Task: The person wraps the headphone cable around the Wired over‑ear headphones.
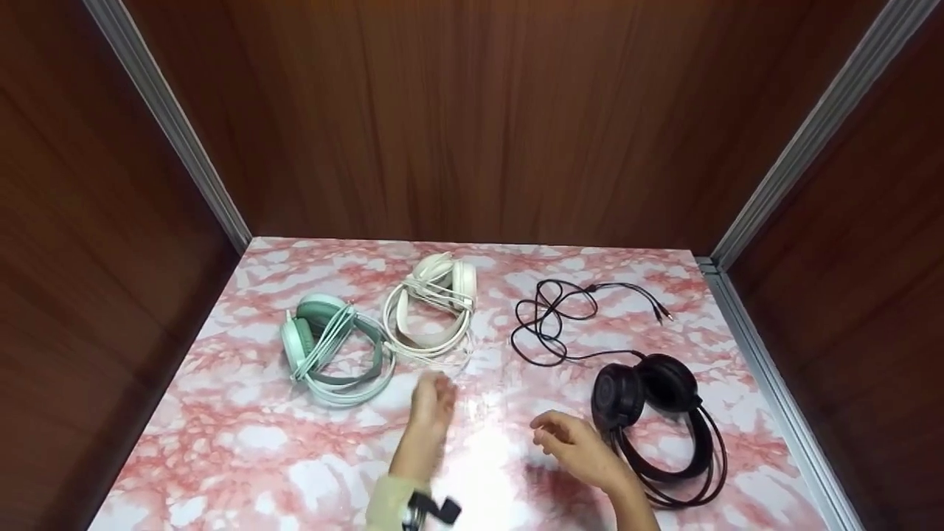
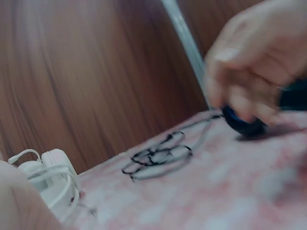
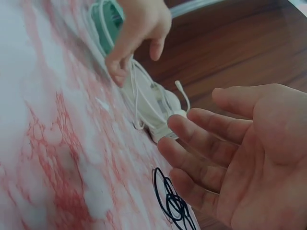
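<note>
Just in front of the white headphones (image 1: 428, 343), my left hand (image 1: 431, 409) hovers over the table with nothing in it; its fingers are bent loosely. My right hand (image 1: 579, 446) is left of the black headphones (image 1: 619, 398), apart from them and holding nothing. In the right wrist view its fingers (image 3: 206, 148) are spread and relaxed, palm showing. The black headphones' cable (image 1: 546, 324) lies in loose loops behind them, its split plugs toward the right. Green headphones (image 1: 299, 346), their cable wound round the ear cups and band, lie left of the white pair, which is bundled likewise.
The table (image 1: 251, 442) has a red and white marbled top. Brown wood-grain panels (image 1: 472, 125) stand at its back and sides, joined by grey metal posts (image 1: 804, 133). A strap with a black fitting (image 1: 431, 509) is on the left wrist.
</note>
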`<state>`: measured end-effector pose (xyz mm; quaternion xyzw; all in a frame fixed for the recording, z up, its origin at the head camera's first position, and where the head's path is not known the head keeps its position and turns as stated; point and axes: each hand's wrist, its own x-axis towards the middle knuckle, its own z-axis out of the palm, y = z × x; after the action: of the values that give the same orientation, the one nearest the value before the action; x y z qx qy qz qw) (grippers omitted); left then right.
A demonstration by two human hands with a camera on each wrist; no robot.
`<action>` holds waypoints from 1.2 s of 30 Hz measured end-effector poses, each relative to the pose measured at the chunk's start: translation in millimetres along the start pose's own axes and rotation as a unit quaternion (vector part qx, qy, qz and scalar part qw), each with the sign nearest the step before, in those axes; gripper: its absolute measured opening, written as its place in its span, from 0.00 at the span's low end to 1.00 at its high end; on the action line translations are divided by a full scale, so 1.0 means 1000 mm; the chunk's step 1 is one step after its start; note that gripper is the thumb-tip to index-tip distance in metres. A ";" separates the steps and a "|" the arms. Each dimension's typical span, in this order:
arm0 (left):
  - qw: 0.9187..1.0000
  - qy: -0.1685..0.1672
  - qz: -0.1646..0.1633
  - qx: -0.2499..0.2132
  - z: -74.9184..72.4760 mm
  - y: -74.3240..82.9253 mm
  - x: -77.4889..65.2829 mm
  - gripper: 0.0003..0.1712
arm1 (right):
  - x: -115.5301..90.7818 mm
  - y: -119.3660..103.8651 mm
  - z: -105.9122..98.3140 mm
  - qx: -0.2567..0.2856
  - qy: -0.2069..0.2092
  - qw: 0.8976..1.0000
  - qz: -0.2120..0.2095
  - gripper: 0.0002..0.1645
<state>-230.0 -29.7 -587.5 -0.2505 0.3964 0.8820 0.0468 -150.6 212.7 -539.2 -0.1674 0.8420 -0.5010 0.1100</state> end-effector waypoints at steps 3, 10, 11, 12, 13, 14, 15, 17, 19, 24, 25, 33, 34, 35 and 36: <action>0.995 -0.081 -0.037 0.039 -0.017 -0.011 -0.016 0.10 | -0.003 0.012 -0.001 -0.020 0.023 0.999 -0.008 0.08; 0.985 -0.134 -0.026 0.109 -0.045 -0.024 -0.038 0.21 | -0.014 0.020 -0.005 -0.075 0.181 0.979 -0.059 0.05; 0.984 -0.135 -0.021 0.113 -0.047 -0.025 -0.040 0.20 | -0.016 0.022 -0.006 -0.100 0.219 0.968 -0.068 0.05; 0.983 -0.137 -0.015 0.118 -0.048 -0.026 -0.042 0.19 | -0.018 0.024 -0.008 -0.130 0.258 0.954 -0.078 0.06; 0.983 -0.139 -0.010 0.123 -0.048 -0.027 -0.043 0.19 | -0.021 0.027 -0.011 -0.161 0.293 0.938 -0.087 0.06; 0.981 -0.143 -0.004 0.131 -0.048 -0.027 -0.044 0.18 | -0.023 0.030 -0.014 -0.189 0.322 0.923 -0.095 0.06; 0.979 -0.146 0.003 0.141 -0.047 -0.028 -0.045 0.18 | -0.026 0.033 -0.018 -0.216 0.346 0.907 -0.100 0.06; 0.977 -0.143 0.016 0.160 -0.044 -0.029 -0.046 0.17 | -0.034 0.041 -0.026 -0.266 0.369 0.886 -0.093 0.10; 0.972 -0.139 0.029 0.189 -0.040 -0.031 -0.045 0.17 | -0.045 0.048 -0.035 -0.305 0.359 0.880 -0.066 0.19; 0.955 -0.119 0.070 0.264 -0.027 -0.038 -0.035 0.13 | -0.075 0.062 -0.051 -0.360 0.249 0.898 0.050 0.35; 0.951 -0.117 0.081 0.274 -0.024 -0.040 -0.032 0.12 | -0.079 0.064 -0.054 -0.365 0.230 0.900 0.066 0.34; 0.934 -0.111 0.151 0.304 0.003 -0.039 -0.034 0.10 | -0.074 0.079 -0.055 -0.354 0.214 0.909 0.057 0.14; 0.934 -0.112 0.156 0.301 0.006 -0.036 -0.038 0.09 | -0.070 0.077 -0.052 -0.340 0.214 0.914 0.058 0.14; 0.935 -0.113 0.158 0.298 0.009 -0.034 -0.042 0.08 | -0.065 0.076 -0.049 -0.324 0.210 0.921 0.058 0.16; 0.936 -0.114 0.159 0.294 0.011 -0.032 -0.046 0.08 | -0.061 0.074 -0.046 -0.315 0.206 0.925 0.051 0.20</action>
<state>-185.1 4.9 -580.9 -0.0568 0.6644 0.7449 0.0219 -123.6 306.0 -581.6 -0.0437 0.9679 -0.2271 -0.0987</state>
